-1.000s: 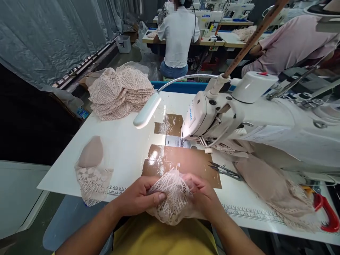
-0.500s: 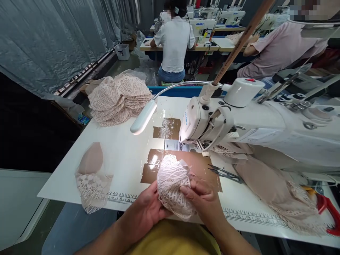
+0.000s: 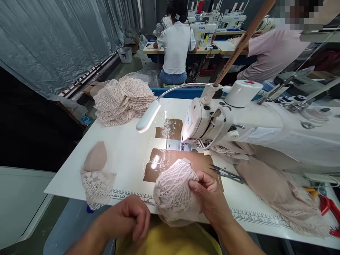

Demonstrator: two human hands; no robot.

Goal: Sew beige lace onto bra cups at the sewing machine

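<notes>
A pale pink, lace-covered bra cup (image 3: 174, 187) is at the table's front edge, its rounded lace side facing up. My right hand (image 3: 208, 189) pinches its right edge between thumb and fingers. My left hand (image 3: 132, 216) is apart from the cup, to its left, with the fingers curled down and nothing seen in them. Beyond the cup stands a white sewing machine (image 3: 212, 120). Right of my right hand lie dark thread snips (image 3: 227, 173). Another cup piece (image 3: 95, 157) with a lace part lies on the left of the table.
A tall stack of lace cups (image 3: 122, 101) sits at the back left. A lamp (image 3: 148, 116) on a bent neck hangs over the white table (image 3: 127, 141). More beige lace fabric (image 3: 276, 191) and a red-handled tool (image 3: 329, 212) lie at right. Two co-workers sit beyond.
My left hand has let go of the bra cup and moved left and down, its fingers curling. My right hand keeps its hold, and the cup has turned slightly. The view has shifted a little.
</notes>
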